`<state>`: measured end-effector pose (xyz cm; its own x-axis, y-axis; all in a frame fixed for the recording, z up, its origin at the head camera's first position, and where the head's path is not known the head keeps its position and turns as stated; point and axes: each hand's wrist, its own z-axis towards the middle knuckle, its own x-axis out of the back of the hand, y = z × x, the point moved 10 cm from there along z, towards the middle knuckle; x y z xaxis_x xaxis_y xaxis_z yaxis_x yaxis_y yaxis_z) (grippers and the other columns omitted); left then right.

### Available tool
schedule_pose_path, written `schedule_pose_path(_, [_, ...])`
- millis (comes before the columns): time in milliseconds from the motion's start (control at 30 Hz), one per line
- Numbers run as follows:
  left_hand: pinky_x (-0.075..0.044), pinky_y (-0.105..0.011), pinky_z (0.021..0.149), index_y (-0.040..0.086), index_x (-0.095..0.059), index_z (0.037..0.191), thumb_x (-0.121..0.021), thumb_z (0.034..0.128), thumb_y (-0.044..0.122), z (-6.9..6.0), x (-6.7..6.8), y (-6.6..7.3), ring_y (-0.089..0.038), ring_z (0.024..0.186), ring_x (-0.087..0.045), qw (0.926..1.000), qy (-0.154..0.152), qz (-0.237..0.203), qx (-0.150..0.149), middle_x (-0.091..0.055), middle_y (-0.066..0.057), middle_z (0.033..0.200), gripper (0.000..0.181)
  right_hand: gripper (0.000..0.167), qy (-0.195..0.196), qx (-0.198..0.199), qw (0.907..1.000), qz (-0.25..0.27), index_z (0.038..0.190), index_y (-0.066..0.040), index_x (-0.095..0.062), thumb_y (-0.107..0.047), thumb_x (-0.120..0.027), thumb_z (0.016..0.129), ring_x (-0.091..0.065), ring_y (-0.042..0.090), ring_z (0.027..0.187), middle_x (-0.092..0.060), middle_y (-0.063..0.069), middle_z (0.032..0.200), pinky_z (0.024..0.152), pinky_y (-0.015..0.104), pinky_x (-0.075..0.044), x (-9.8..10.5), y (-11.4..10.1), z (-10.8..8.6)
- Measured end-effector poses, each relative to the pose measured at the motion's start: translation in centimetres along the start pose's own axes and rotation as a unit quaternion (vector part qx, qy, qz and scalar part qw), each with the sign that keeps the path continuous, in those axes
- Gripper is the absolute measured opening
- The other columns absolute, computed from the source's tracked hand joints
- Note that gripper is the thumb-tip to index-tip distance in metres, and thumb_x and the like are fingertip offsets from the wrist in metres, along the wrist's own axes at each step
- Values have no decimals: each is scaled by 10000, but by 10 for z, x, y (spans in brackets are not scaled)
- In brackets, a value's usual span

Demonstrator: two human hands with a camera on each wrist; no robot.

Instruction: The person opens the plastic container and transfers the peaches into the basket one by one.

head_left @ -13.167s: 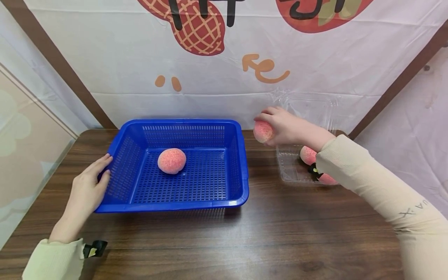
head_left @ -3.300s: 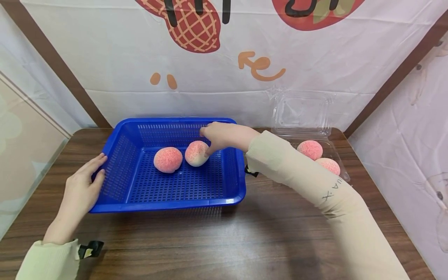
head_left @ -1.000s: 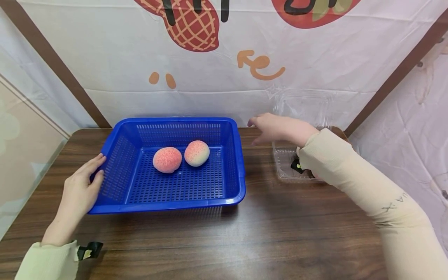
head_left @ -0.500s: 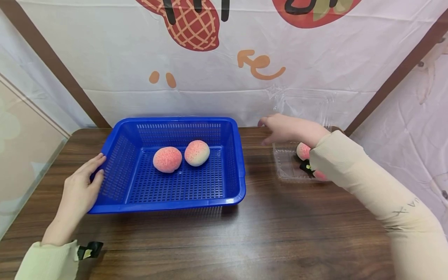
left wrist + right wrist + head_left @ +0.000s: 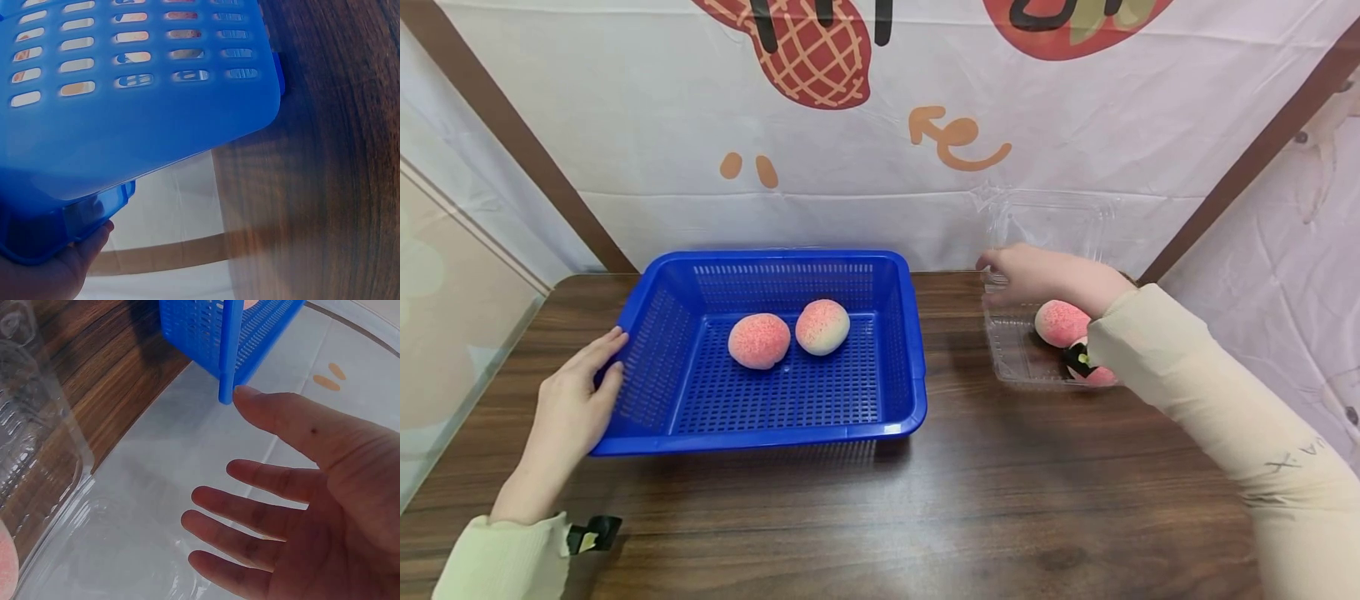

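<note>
My left hand [image 5: 574, 402] holds the left rim of a blue plastic basket [image 5: 775, 437], which has slotted walls. In the left wrist view, part of that hand [image 5: 69, 265] shows at the basket's rim [image 5: 100, 209]. Inside the basket lie a pink peach [image 5: 759, 341] and a pink-and-cream peach [image 5: 823, 327], side by side. My right hand [image 5: 1037, 273] hovers over the clear plastic clamshell box [image 5: 1017, 354]. Its fingers [image 5: 250, 509] are spread and hold nothing. Two more peaches, one [image 5: 1063, 323] behind the other [image 5: 1099, 377], sit in the box, partly covered by my sleeve.
The box's clear lid [image 5: 1052, 212] stands raised against the white printed cloth [image 5: 865, 221] behind the table. Brown wood-grain tabletop [image 5: 925, 517] runs in front of the basket and box. A black strap [image 5: 593, 535] sticks out from my left cuff.
Earlier, my right hand set the second peach in the basket and let go. Over the last second it has moved right, to above the clear box. My left hand has stayed at the basket.
</note>
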<state>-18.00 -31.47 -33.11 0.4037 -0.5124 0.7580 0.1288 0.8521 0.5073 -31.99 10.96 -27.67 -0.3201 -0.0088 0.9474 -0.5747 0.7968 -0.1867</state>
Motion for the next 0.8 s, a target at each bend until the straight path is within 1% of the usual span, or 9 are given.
schedule_pose_path(67, [-276,-576,978,-79,-495,1248,-446,902,23,0,0,0,-455,1198,-401,10000,2,-6,-7,-458,-236,1312,364,449,8,-3,10000,63,1176,69,-498,-126,-628,793,-521,346,1069,-574,201,1137,910,454,-411,0,4,-2])
schedule_pose_path(167, [-275,-573,980,-79,-496,1247,-445,901,21,1,1,1,-453,1199,-402,10000,6,-16,-22,-458,-236,1312,364,443,-10,-117,9999,81,1181,61,-498,-124,-625,799,-504,353,1102,-560,210,1165,928,459,-400,-1,11,-7])
schedule_pose_path(267, [-277,-574,978,-79,-496,1247,-445,902,21,1,0,1,-455,1196,-404,10000,4,-20,-30,-458,-235,1312,363,459,-26,-218,9997,55,1192,52,-498,-141,-633,798,-499,350,1111,-552,216,1177,927,462,-401,-3,17,-10])
schedule_pose_path(367, [-278,-573,979,-76,-496,1249,-446,904,23,1,0,1,-456,1195,-404,10000,-9,-5,-14,-458,-234,1313,363,486,-29,-237,9997,53,1199,55,-496,-163,-653,794,-504,363,1103,-550,225,1179,915,474,-408,-4,22,-13])
schedule_pose_path(600, [-278,-569,982,-75,-497,1248,-448,904,25,0,0,0,-459,1193,-405,10000,-8,1,9,-459,-234,1312,362,493,13,-198,9997,123,1173,76,-501,-162,-674,777,-509,393,1085,-557,250,1147,897,491,-415,-6,27,-17])
schedule_pose_path(800, [-280,-575,977,-74,-495,1252,-445,907,30,0,0,1,-461,1192,-404,10000,-26,3,35,-458,-232,1314,363,496,99,-194,9998,31,1155,89,-505,-169,-678,769,-522,414,1057,-577,271,1097,890,501,-417,-8,35,-22])
